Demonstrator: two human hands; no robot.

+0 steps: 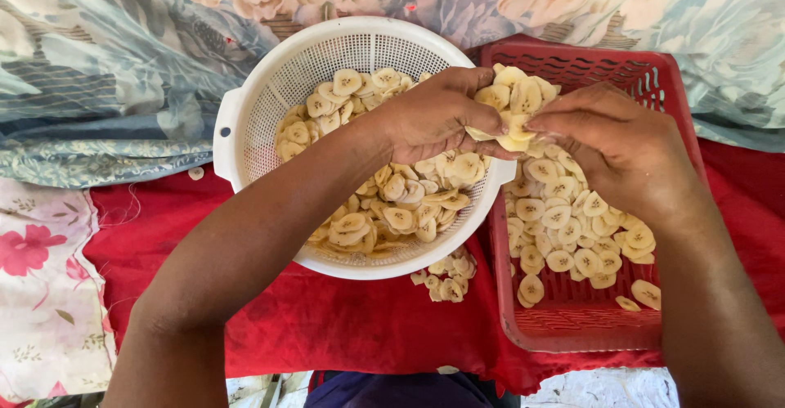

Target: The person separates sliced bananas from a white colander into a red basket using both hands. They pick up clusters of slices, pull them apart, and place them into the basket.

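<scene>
**Banana slices pinched between both hands, above the gap from colander to crate**

Pinched at upper centre of the frame: a clump of pale banana slices [513,105], stuck together, caught from both sides. Fingers of the left hand [437,114] curled narrow around the clump's left edge, thumb under, fingertips [489,123] pressing in from the lower left. Fingers of the right hand [615,142] likewise narrow, tips [540,122] touching the clump's right and lower edge, as if peeling one slice off the stack. Both hands equally near; neither free.

Clump directly between the two sets of fingertips, long axis running roughly up and down the frame, tilted a little to the upper right. Held right over the meeting line of two containers: the white round colander [245,122] at centre left, its rim just under the left hand, and the red plastic crate [572,330] at right, under the right hand.

Further out: heaped slices in the colander [384,212], slices spread flat in the crate [572,228], a few spilled slices [446,277] on the red cloth [327,326] below the colander rim. Floral fabric [106,65] across the upper frame.
</scene>
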